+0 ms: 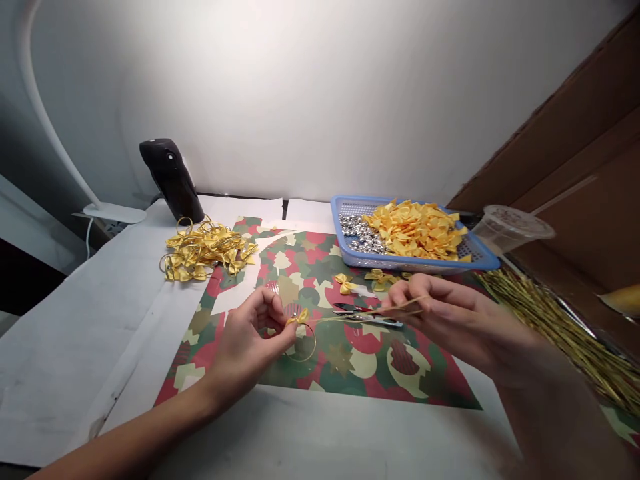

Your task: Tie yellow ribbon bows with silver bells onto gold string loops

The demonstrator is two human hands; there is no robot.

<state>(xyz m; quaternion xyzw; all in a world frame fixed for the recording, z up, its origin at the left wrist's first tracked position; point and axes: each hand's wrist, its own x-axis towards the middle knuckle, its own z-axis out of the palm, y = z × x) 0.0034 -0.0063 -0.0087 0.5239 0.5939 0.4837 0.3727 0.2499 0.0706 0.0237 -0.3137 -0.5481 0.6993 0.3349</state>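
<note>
My left hand point(253, 337) pinches a small yellow ribbon bow point(299, 318) with a loop of gold cord point(303, 347) hanging under it. My right hand point(440, 310) is closed on the ends of the gold cord point(400, 308), which stretches taut between both hands. Just beyond the cord, small scissors point(367, 315) lie on the red-and-green patterned paper point(350, 363). Both hands hover low over this paper.
A blue basket point(345, 250) at the back right holds yellow bows point(415, 230) and silver bells point(357, 233). A pile of finished bows with gold loops point(205, 250) lies back left, by a black device point(170, 177). Gold cords point(555, 320) lie at right, beside a plastic cup point(510, 227). Loose bows point(345, 283) lie near the basket.
</note>
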